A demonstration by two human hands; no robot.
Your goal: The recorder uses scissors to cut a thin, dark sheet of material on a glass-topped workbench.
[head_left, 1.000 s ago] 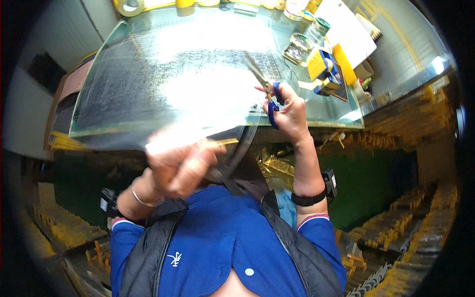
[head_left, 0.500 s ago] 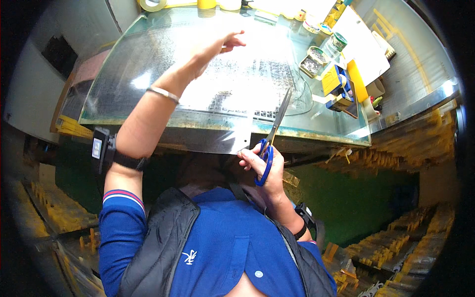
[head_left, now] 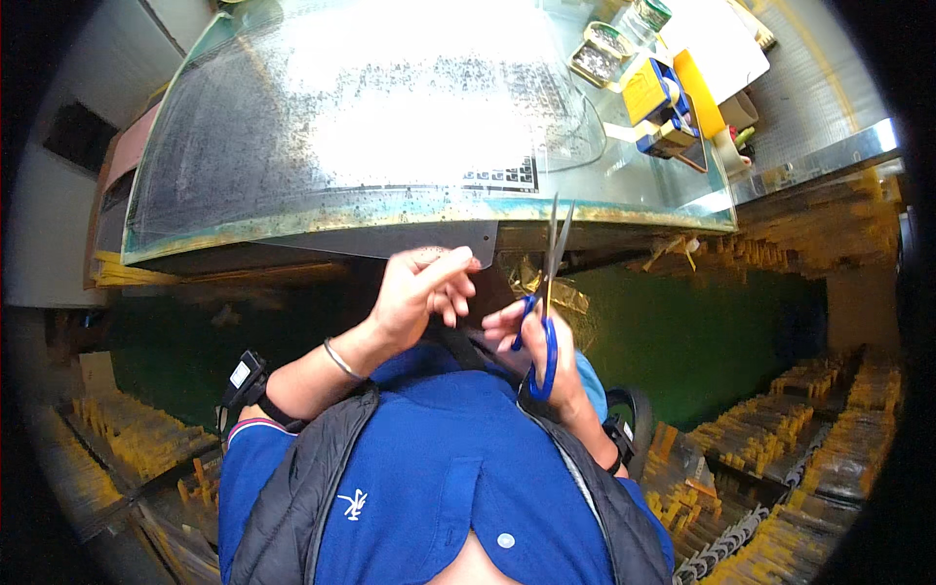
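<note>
Back from the glass-topped table [head_left: 292, 210] since half a second ago, left hand [head_left: 421, 292] now pinching the near corner of a grey sheet [head_left: 409, 241] jutting from under the table's front edge. Right hand [head_left: 531, 336] clenched around blue-handled scissors [head_left: 548, 312], blades pointing up just below that edge, right of the sheet.

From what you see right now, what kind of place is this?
Probably a small workshop or factory bench. A glass-topped table carries a clear sheet, small tins of parts and a tape dispenser; the right hand holds scissors.
</note>
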